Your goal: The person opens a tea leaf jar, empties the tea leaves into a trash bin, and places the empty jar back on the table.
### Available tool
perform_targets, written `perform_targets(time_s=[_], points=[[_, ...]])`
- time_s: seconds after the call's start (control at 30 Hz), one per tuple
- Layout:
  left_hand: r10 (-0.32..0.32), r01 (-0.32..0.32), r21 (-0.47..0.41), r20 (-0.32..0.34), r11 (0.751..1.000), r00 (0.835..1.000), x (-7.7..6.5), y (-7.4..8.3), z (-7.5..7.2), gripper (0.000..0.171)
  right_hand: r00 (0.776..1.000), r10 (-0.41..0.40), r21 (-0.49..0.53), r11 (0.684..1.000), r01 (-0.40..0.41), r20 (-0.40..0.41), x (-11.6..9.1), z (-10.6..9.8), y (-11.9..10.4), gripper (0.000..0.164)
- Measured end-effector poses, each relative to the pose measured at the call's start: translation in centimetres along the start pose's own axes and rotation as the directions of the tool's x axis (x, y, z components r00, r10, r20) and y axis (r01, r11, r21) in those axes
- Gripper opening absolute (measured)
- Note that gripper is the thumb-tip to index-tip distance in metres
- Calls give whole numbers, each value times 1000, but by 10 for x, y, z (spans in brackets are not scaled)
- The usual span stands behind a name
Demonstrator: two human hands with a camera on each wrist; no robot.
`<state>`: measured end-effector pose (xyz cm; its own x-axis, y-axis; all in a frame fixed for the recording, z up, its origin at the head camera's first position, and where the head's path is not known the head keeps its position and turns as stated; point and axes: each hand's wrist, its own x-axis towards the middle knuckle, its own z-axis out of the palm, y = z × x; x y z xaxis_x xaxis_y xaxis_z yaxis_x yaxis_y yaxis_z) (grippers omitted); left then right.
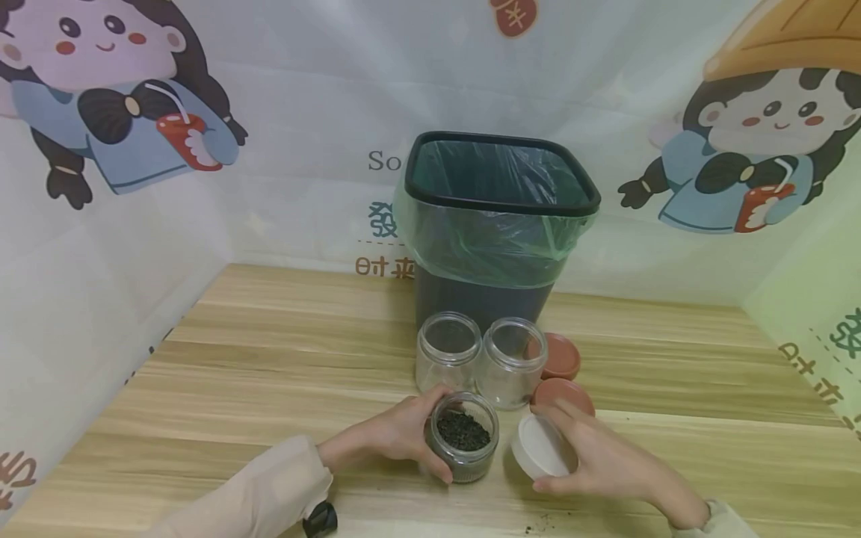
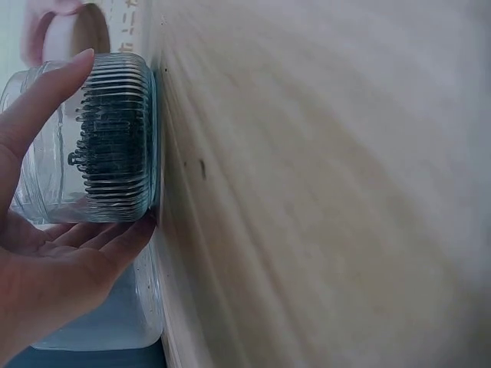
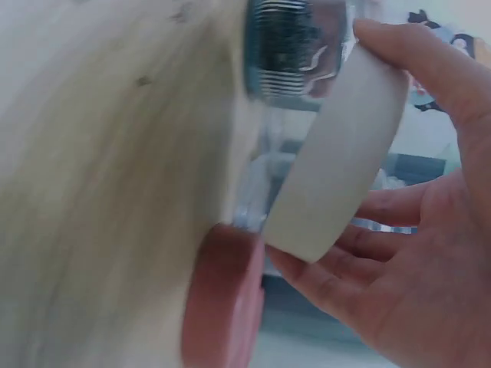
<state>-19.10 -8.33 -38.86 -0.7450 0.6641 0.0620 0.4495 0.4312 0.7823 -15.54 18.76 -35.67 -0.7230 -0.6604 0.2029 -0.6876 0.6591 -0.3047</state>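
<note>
My left hand [image 1: 408, 431] grips a clear ribbed jar [image 1: 464, 465] partly filled with dark loose bits, its mouth uncovered. In the left wrist view the jar [image 2: 115, 146] stands on the wood, thumb on one side and fingers on the other. To its right, my right hand [image 1: 608, 457] holds a white round lid [image 1: 538, 448] by the rim, tilted and apart from the jar. The right wrist view shows the lid [image 3: 341, 157] between thumb and fingers, with a reddish lid [image 3: 219, 299] close below it.
Two uncapped clear jars [image 1: 447, 366] stand just behind the filled one. Reddish lids [image 1: 560, 357] lie to their right. A dark bin [image 1: 480, 299] with a green liner rises behind them. Dark crumbs [image 1: 538, 525] are scattered near the table's front. A black object [image 1: 320, 518] lies by the left sleeve.
</note>
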Motion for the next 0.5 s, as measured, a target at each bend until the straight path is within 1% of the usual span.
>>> perform_targets(time_s=[0.13, 0.23, 0.33, 0.5], points=[[5, -5, 10, 12, 1000, 1000, -1, 0, -1, 86, 996, 55, 21, 998, -57, 74, -5, 4, 3, 77], [-7, 7, 12, 27, 1000, 1000, -1, 0, -2, 89, 993, 66, 28, 997, -69, 102, -6, 7, 4, 79], [-10, 10, 1, 43, 1000, 999, 0, 0, -2, 89, 995, 46, -5, 999, -46, 93, -8, 9, 6, 80], [-8, 9, -15, 63, 1000, 998, 2, -1, -2, 90, 999, 13, -78, 997, -10, 33, -10, 15, 10, 81]])
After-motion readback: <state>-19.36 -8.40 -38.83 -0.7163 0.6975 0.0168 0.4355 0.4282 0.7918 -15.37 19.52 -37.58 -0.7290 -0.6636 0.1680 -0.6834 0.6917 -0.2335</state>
